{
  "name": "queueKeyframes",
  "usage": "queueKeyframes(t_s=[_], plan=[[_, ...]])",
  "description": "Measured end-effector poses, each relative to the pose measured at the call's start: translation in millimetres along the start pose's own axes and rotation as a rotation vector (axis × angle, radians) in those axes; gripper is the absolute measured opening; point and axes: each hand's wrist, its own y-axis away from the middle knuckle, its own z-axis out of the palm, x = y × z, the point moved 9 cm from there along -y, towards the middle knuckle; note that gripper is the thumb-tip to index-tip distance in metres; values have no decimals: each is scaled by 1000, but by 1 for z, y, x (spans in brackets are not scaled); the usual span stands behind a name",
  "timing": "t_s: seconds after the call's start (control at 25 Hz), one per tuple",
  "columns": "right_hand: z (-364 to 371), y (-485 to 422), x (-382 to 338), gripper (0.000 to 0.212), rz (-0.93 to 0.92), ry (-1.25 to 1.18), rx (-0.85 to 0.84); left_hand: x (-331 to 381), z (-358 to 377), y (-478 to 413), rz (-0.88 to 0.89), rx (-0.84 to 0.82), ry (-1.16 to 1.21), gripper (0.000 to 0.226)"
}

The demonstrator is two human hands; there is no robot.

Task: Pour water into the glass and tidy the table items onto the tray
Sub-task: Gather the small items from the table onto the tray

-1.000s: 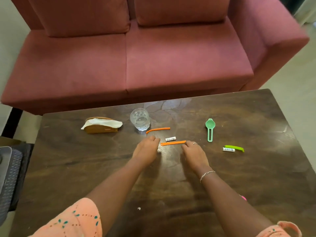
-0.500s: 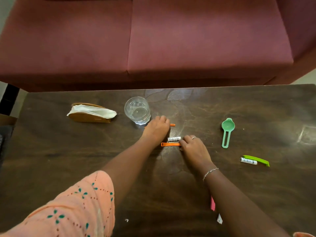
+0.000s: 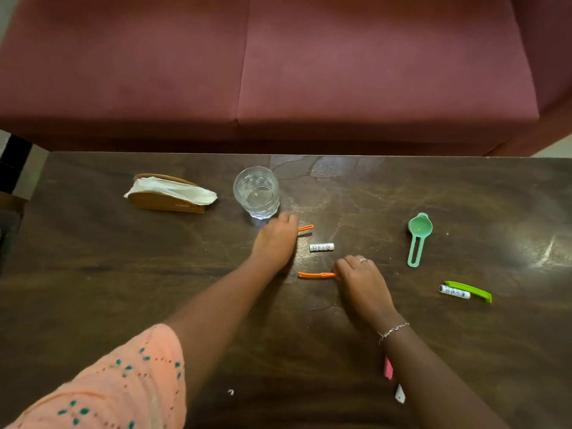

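A clear glass stands upright on the dark wooden table. My left hand is curled over one orange clip just right of the glass; only the clip's right end shows, with a shadow under it. My right hand pinches the right end of a second orange clip, nearer to me. A small white printed roll lies between the two hands. No tray or water container is in view.
A wooden napkin holder with white napkins stands left of the glass. A green scoop, a green clip and another white roll lie to the right. Pink and white bits lie by my right forearm. A maroon sofa runs behind the table.
My left hand moved from the table's middle up to the far orange clip beside the glass and covered it. My right hand closed on the near clip's end. The camera tilted down.
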Motion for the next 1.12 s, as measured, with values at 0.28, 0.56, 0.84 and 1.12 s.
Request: queueKeyframes(t_s=[0.28,0.56,0.84,1.12], plan=[[-29,10,-33,13,-8,-200,40,-61,-6,76,-140,66,468,8],[-7,-33,-188,16,-86,-409,-84,-254,-27,182,-441,146,728,10],[23,-96,-378,20,-362,-445,-226,-475,-67,292,-712,301,765,13],[58,-139,-514,31,-498,-438,-303,-637,-57,373,-954,384,610,9]])
